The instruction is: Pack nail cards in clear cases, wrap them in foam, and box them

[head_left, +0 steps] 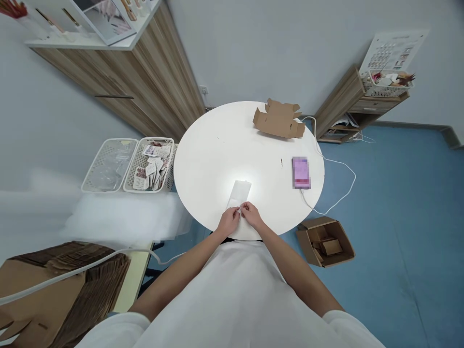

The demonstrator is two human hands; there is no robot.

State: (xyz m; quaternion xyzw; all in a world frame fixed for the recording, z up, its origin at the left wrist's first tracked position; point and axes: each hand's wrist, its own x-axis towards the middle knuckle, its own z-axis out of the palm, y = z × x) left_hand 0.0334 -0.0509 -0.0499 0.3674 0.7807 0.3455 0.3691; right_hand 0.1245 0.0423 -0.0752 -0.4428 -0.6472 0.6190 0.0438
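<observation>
A flat, translucent white pouch (239, 192) lies on the round white table near its front edge. My left hand (229, 220) is closed at the pouch's near end, thumb and fingertips pinched together. Close beside it, my right hand (251, 213) pinches the same end, and the fingertips of both hands almost meet. Whether anything is inside the pouch cannot be made out. Farther back on the table, an unfolded brown cardboard box (279, 120) lies spread out with its flaps raised.
A phone (301, 173) with a white cable lies at the table's right. An open carton (326, 241) of cardboard pieces stands on the floor. On the left are a white basket (149, 165) of packets, white sheets (126, 215) and stacked flat cardboard (54, 295).
</observation>
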